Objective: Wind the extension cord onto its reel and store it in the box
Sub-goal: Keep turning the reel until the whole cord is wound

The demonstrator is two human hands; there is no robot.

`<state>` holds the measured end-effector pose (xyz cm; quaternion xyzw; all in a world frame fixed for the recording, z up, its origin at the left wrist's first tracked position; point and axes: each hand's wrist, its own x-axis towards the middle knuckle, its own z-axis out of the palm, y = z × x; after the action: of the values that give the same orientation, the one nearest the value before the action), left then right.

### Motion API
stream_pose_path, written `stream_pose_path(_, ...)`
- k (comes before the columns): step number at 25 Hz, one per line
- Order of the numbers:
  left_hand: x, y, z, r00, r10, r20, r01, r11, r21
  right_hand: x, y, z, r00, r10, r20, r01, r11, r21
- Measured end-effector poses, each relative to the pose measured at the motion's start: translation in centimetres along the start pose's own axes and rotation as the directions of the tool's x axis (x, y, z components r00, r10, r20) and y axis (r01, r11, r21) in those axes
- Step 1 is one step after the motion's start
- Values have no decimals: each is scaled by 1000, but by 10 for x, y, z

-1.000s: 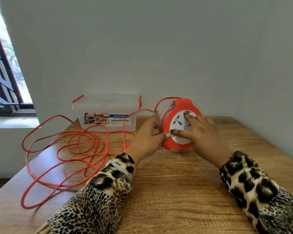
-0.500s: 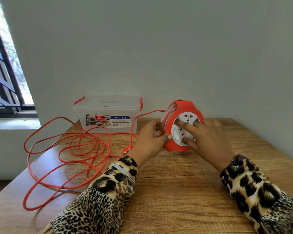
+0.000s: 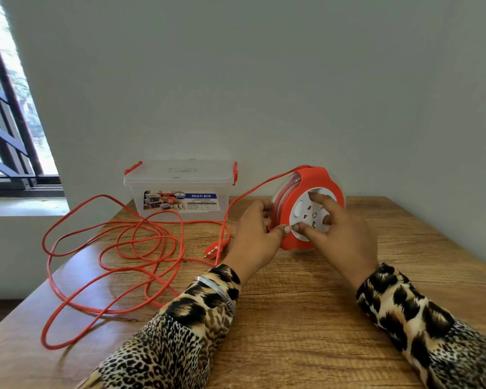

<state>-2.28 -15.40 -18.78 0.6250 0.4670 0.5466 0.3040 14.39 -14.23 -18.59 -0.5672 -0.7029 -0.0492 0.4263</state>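
Observation:
The orange reel point(image 3: 306, 189) stands on edge on the wooden table point(image 3: 306, 318), its white socket face point(image 3: 299, 213) turned toward me. My left hand point(image 3: 254, 240) grips the reel's left rim. My right hand point(image 3: 340, 237) presses its fingers into the white face. The orange cord point(image 3: 141, 248) runs from the top of the reel down into loose loops at the left. Its plug point(image 3: 213, 249) lies on the table just left of my left hand. The clear box point(image 3: 180, 189), lid shut with red clips, sits against the wall behind the loops.
A grey wall runs close behind the table and along its right side. A barred window point(image 3: 9, 130) with a sill is at the left. One cord loop hangs past the table's left edge.
The white socket face has turned under my right fingers. The cord loops have shifted and tightened toward the reel, and the plug now shows beside my left hand.

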Motion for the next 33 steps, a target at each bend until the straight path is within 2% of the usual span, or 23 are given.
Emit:
stream_pose_path(4, -2, 0, 5, 1000, 1, -2, -1, 1000, -2, -1, -6, 4, 977, 211, 41, -214, 938, 271)
stream_pose_path(5, -3, 0, 7, 1000, 1, -7, -1, 1000, -5, 0, -8, 5, 952, 292, 92, -303, 856, 419)
stream_pose_path(7, -5, -1, 13, 1000, 0, -14, 0, 1000, -5, 2, -16, 1, 855, 423, 299, -498, 512, 700)
stream_pose_path(8, -5, -1, 15, 1000, -4, -12, 4, 1000, -3, 3, -17, -2, 806, 439, 397, -563, 362, 743)
stream_pose_path(10, -6, 0, 17, 1000, -14, 5, 14, 1000, -6, 6, -16, -5, 725, 437, 532, -661, 228, 715)
stream_pose_path(12, -5, 0, 17, 1000, -19, 3, 19, 1000, 0, 7, -13, -8, 693, 394, 604, -704, 184, 686)
stream_pose_path(14, -2, 0, 13, 998, -60, -15, 60, 998, -20, 7, -10, -10, 718, 327, 614, -693, 259, 673)
stream_pose_path(15, 0, 1, 8, 995, -102, -21, 101, 994, -49, 6, -9, -12, 752, 310, 582, -659, 371, 654)
stream_pose_path(16, 3, 1, 2, 990, -142, -14, 140, 986, -90, 6, -5, -14, 808, 297, 509, -581, 545, 604)
stream_pose_path(18, 8, 3, -12, 986, -163, 42, 168, 968, -187, 6, 4, -17, 949, 189, 253, -272, 895, 353)
stream_pose_path(19, 10, 5, -19, 986, -151, 76, 165, 960, -225, 7, 7, -19, 988, 54, 145, -85, 972, 219)
stream_pose_path(20, 12, 6, -25, 985, -139, 104, 161, 956, -244, 7, 7, -22, 990, -107, 95, 94, 987, 134)
stream_pose_path(21, 14, 6, -30, 984, -129, 125, 157, 957, -246, 8, 6, -23, 960, -262, 96, 255, 964, 78)
stream_pose_path(22, 14, 7, -33, 982, -120, 144, 152, 960, -236, 9, 5, -23, 910, -392, 133, 391, 920, 34)
stream_pose_path(23, 14, 8, -36, 981, -113, 160, 147, 964, -221, 9, 2, -22, 865, -461, 200, 472, 881, -11)
stream_pose_path(25, 14, 9, -38, 978, -101, 181, 136, 971, -195, 7, -3, -19, 821, -461, 337, 516, 851, -93)
stream_pose_path(27, 14, 9, -39, 977, -92, 192, 128, 975, -181, 8, -4, -14, 815, -415, 405, 516, 837, -179)
stream_pose_path(29, 14, 10, -39, 975, -91, 203, 129, 975, -181, 8, -3, -12, 817, -411, 405, 530, 811, -247)
stream_pose_path(33, 13, 10, -37, 977, -54, 209, 92, 979, -180, 4, -7, -12, 840, -447, 309, 540, 750, -382)
